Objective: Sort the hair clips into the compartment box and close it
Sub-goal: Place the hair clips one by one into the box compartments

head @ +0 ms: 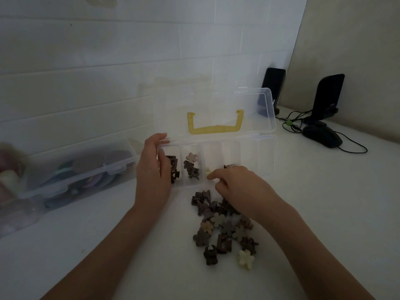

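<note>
So the compartment box sits on the white worktop with its long axis running left to right across the person's view, and the clear lid with the yellow handle is flipped up and leaning away toward the wall. The open side faces the person, which makes dropping stuff in easy.

The leftmost compartment has dark squarish clips, and the one next to it has flower clips. The compartments further right look mostly empty, though it's dim and hard to be sure.

The left hand rests against the box's left end, fingers fairly straight, a released grip, probably just bracing the box so it doesn't slide.

The right hand is at the box's near edge by the third compartment, grip pinched on a small pale clip, likely about to start a new group there.

Just in front of the box is the unsorted pile of clips, so the sorting looks well short of done.

Left of the box there's another clear container, closed. Off to its right, a mouse and two dark upright stands.
</note>
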